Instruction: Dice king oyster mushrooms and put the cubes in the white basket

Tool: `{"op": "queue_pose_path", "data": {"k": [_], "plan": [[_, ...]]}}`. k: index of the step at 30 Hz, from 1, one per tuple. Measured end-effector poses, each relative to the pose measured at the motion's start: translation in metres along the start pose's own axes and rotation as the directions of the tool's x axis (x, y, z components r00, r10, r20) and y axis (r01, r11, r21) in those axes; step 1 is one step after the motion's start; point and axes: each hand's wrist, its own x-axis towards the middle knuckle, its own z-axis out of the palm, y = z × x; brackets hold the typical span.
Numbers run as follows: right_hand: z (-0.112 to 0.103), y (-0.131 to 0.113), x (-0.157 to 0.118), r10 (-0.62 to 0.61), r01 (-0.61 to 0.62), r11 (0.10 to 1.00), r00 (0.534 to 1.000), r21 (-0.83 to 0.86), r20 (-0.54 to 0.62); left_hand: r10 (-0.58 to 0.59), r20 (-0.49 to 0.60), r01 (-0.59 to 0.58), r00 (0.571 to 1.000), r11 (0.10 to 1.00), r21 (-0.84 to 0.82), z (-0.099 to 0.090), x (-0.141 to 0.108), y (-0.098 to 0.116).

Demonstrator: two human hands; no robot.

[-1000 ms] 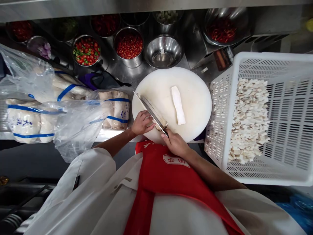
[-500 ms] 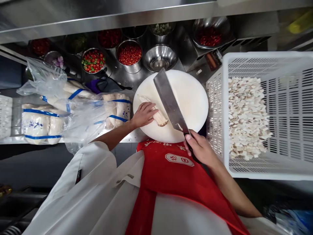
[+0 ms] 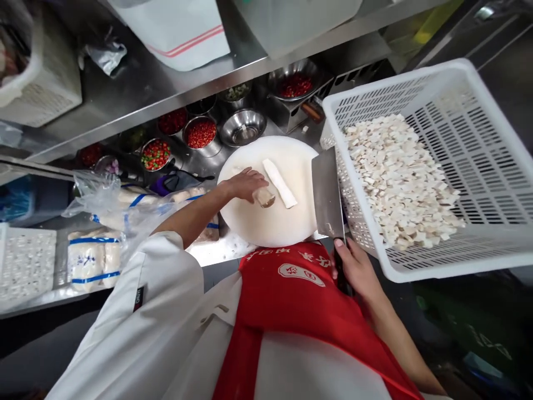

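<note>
My left hand (image 3: 250, 186) is closed over a king oyster mushroom (image 3: 265, 197) on the round white cutting board (image 3: 250, 230). Only the mushroom's brownish end shows past my fingers; the rest lies hidden under them. Just right of it, a long white mushroom slice (image 3: 280, 183) rests flat on the board. In my right hand (image 3: 356, 266) is the black handle of a cleaver (image 3: 327, 191). Its broad blade stands at the board's right edge, beside the basket, with small pale scraps stuck near the handle end.
A white slotted basket (image 3: 416, 272) with a heap of cut mushroom pieces (image 3: 403, 178) stands at right. Bagged mushrooms (image 3: 94, 261) lie at left. Behind the board are a steel bowl (image 3: 244, 128) and a pot of chopped red chillies (image 3: 200, 134). A steel shelf (image 3: 166, 83) overhangs the back.
The cleaver has moved right, from over the board to its right edge. A white slice now lies apart from the mushroom under my left hand. The camera view has tilted.
</note>
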Motion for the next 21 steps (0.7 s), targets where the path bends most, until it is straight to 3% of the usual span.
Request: {"op": "queue_pose_path", "data": {"k": [2,6,10,12,14,17,19,21], "plan": [[-0.001,0.006,0.001,0.014,-0.013,1.0,1.0,0.018,-0.014,0.057,0.084,-0.055,0.995,0.998,-0.033,-0.016,0.019,0.002],[0.001,0.013,0.009,0.011,-0.013,0.999,0.999,-0.038,-0.034,0.13,0.101,-0.133,0.986,0.991,0.018,-0.031,0.067,0.018],[0.004,0.011,0.02,0.014,-0.018,0.991,0.999,-0.129,-0.033,0.01,0.228,-0.037,0.974,0.993,0.114,-0.019,0.102,0.038],[0.004,0.01,0.025,0.02,-0.024,0.991,0.999,-0.134,-0.029,-0.039,0.222,0.021,0.974,0.996,0.086,-0.015,0.107,0.043],[0.004,0.01,0.029,0.027,-0.03,0.99,0.999,-0.139,-0.024,-0.022,0.122,0.019,0.992,0.999,0.033,-0.016,0.102,0.043],[0.001,0.011,0.035,0.035,-0.035,0.989,0.999,-0.144,-0.004,0.017,-0.176,-0.006,0.984,0.998,0.063,-0.026,0.068,0.037],[0.0,0.012,0.038,0.035,-0.031,0.987,0.999,-0.154,0.018,-0.019,-0.405,0.054,0.914,0.996,0.075,-0.028,0.026,0.034],[-0.002,0.013,0.041,0.001,0.001,0.978,1.0,-0.21,0.01,-0.101,-0.605,0.145,0.789,0.989,0.024,-0.016,-0.024,0.036]]}}
